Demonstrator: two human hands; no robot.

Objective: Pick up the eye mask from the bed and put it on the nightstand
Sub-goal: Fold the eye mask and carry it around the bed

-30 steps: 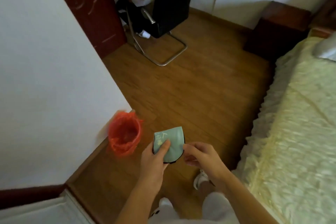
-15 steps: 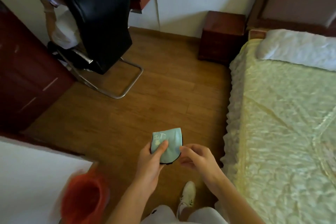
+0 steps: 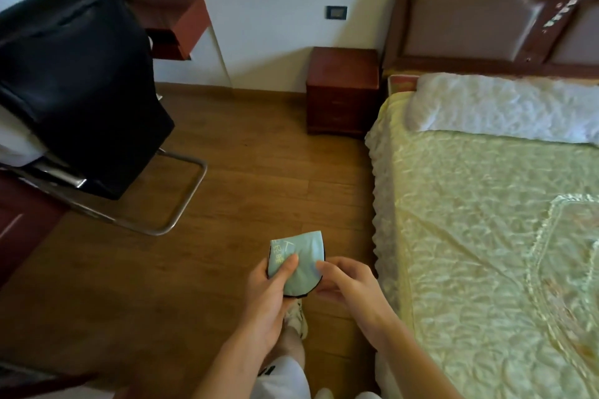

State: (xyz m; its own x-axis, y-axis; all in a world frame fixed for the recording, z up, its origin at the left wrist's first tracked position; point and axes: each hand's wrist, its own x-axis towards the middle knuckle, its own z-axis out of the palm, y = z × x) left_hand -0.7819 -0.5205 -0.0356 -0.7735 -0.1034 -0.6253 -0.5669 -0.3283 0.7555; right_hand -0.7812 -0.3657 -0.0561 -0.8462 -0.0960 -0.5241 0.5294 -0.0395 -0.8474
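Observation:
The eye mask is pale green with a black edge, folded in half. My left hand grips it from the left, thumb pressed on its front. My right hand pinches its right edge with the fingertips. Both hands hold it over the wooden floor, just left of the bed with its pale yellow quilted cover. The dark red nightstand stands far ahead against the wall, beside the headboard, its top bare.
A black office chair on a metal frame stands at the left, with someone seated in it, mostly hidden. A red-brown wall desk is behind it. A white pillow lies at the bed's head. My shoe shows below my hands.
My view has swung right, from the wall and the orange bin to the nightstand and headboard. The mask stays held in both hands in the same grip.

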